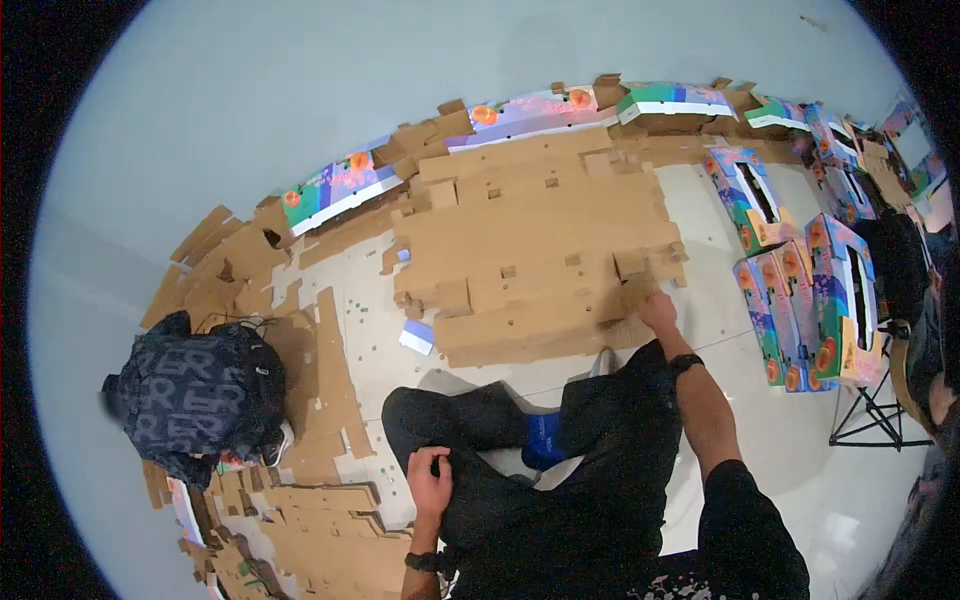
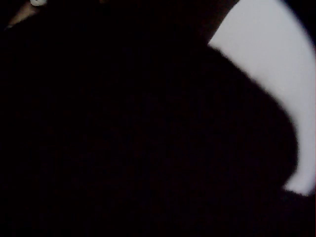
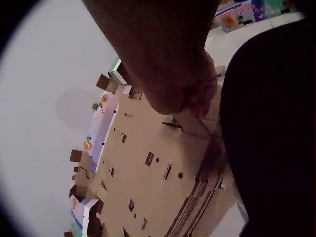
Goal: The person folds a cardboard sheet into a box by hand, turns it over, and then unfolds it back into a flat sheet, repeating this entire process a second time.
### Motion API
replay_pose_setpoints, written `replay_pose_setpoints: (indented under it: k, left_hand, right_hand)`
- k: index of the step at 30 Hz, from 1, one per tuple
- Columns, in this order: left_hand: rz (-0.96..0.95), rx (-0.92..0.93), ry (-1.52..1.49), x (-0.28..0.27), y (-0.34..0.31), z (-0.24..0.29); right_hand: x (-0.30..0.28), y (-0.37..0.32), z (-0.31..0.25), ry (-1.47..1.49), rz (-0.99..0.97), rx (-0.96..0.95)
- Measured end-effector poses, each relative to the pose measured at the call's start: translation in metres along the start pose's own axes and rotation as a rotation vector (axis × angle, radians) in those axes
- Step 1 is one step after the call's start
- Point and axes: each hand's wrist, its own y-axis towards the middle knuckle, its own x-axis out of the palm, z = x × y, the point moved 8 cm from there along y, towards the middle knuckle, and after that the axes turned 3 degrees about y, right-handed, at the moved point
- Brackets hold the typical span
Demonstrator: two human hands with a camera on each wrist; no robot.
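The right hand [image 1: 657,312] pinches a flap [image 3: 191,124] at the near right corner of the cardboard stack [image 1: 540,230]. The left hand [image 1: 430,485], loosely bent around nothing, rests on the leg [image 1: 425,410] nearer than the stack. Printed cartons [image 1: 843,300] stand right of it.

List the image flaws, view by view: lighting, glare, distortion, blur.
Head view: fisheye curving, black corners, glare on the floor at lower right, a faint shadow on the wall; left wrist view: mostly black, detail lost, one pale patch at right; right wrist view: dim, the right hand shadowed and soft.
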Motion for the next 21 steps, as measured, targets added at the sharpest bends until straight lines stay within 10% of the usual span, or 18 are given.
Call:
replay_pose_setpoints:
  k: [5, 9, 11, 14, 17, 21]
  left_hand:
    - [0.029, 0.047, 0.020, 0.000, -0.003, -0.003]
    - [0.068, 0.038, -0.064, -0.005, -0.001, 0.000]
    - [0.059, 0.019, -0.058, -0.006, 0.001, 0.007]
    - [0.027, 0.034, 0.025, 0.005, -0.018, -0.026]
    - [-0.056, -0.026, -0.014, 0.003, -0.065, -0.050]
    - [-0.197, -0.008, -0.023, -0.013, -0.090, -0.011]
  right_hand:
    - [-0.071, 0.015, -0.028, 0.432, 0.187, -0.031]
    - [-0.166, -0.121, -0.097, 0.883, 0.061, -0.176]
    - [-0.172, -0.244, -0.164, 0.995, -0.330, -0.013]
    - [-0.166, -0.393, -0.272, 0.916, -0.917, -0.817]
    - [-0.140, -0.459, -0.293, 0.576, -1.275, -0.967]
    - [-0.140, -0.430, -0.242, 0.766, -1.164, -0.467]
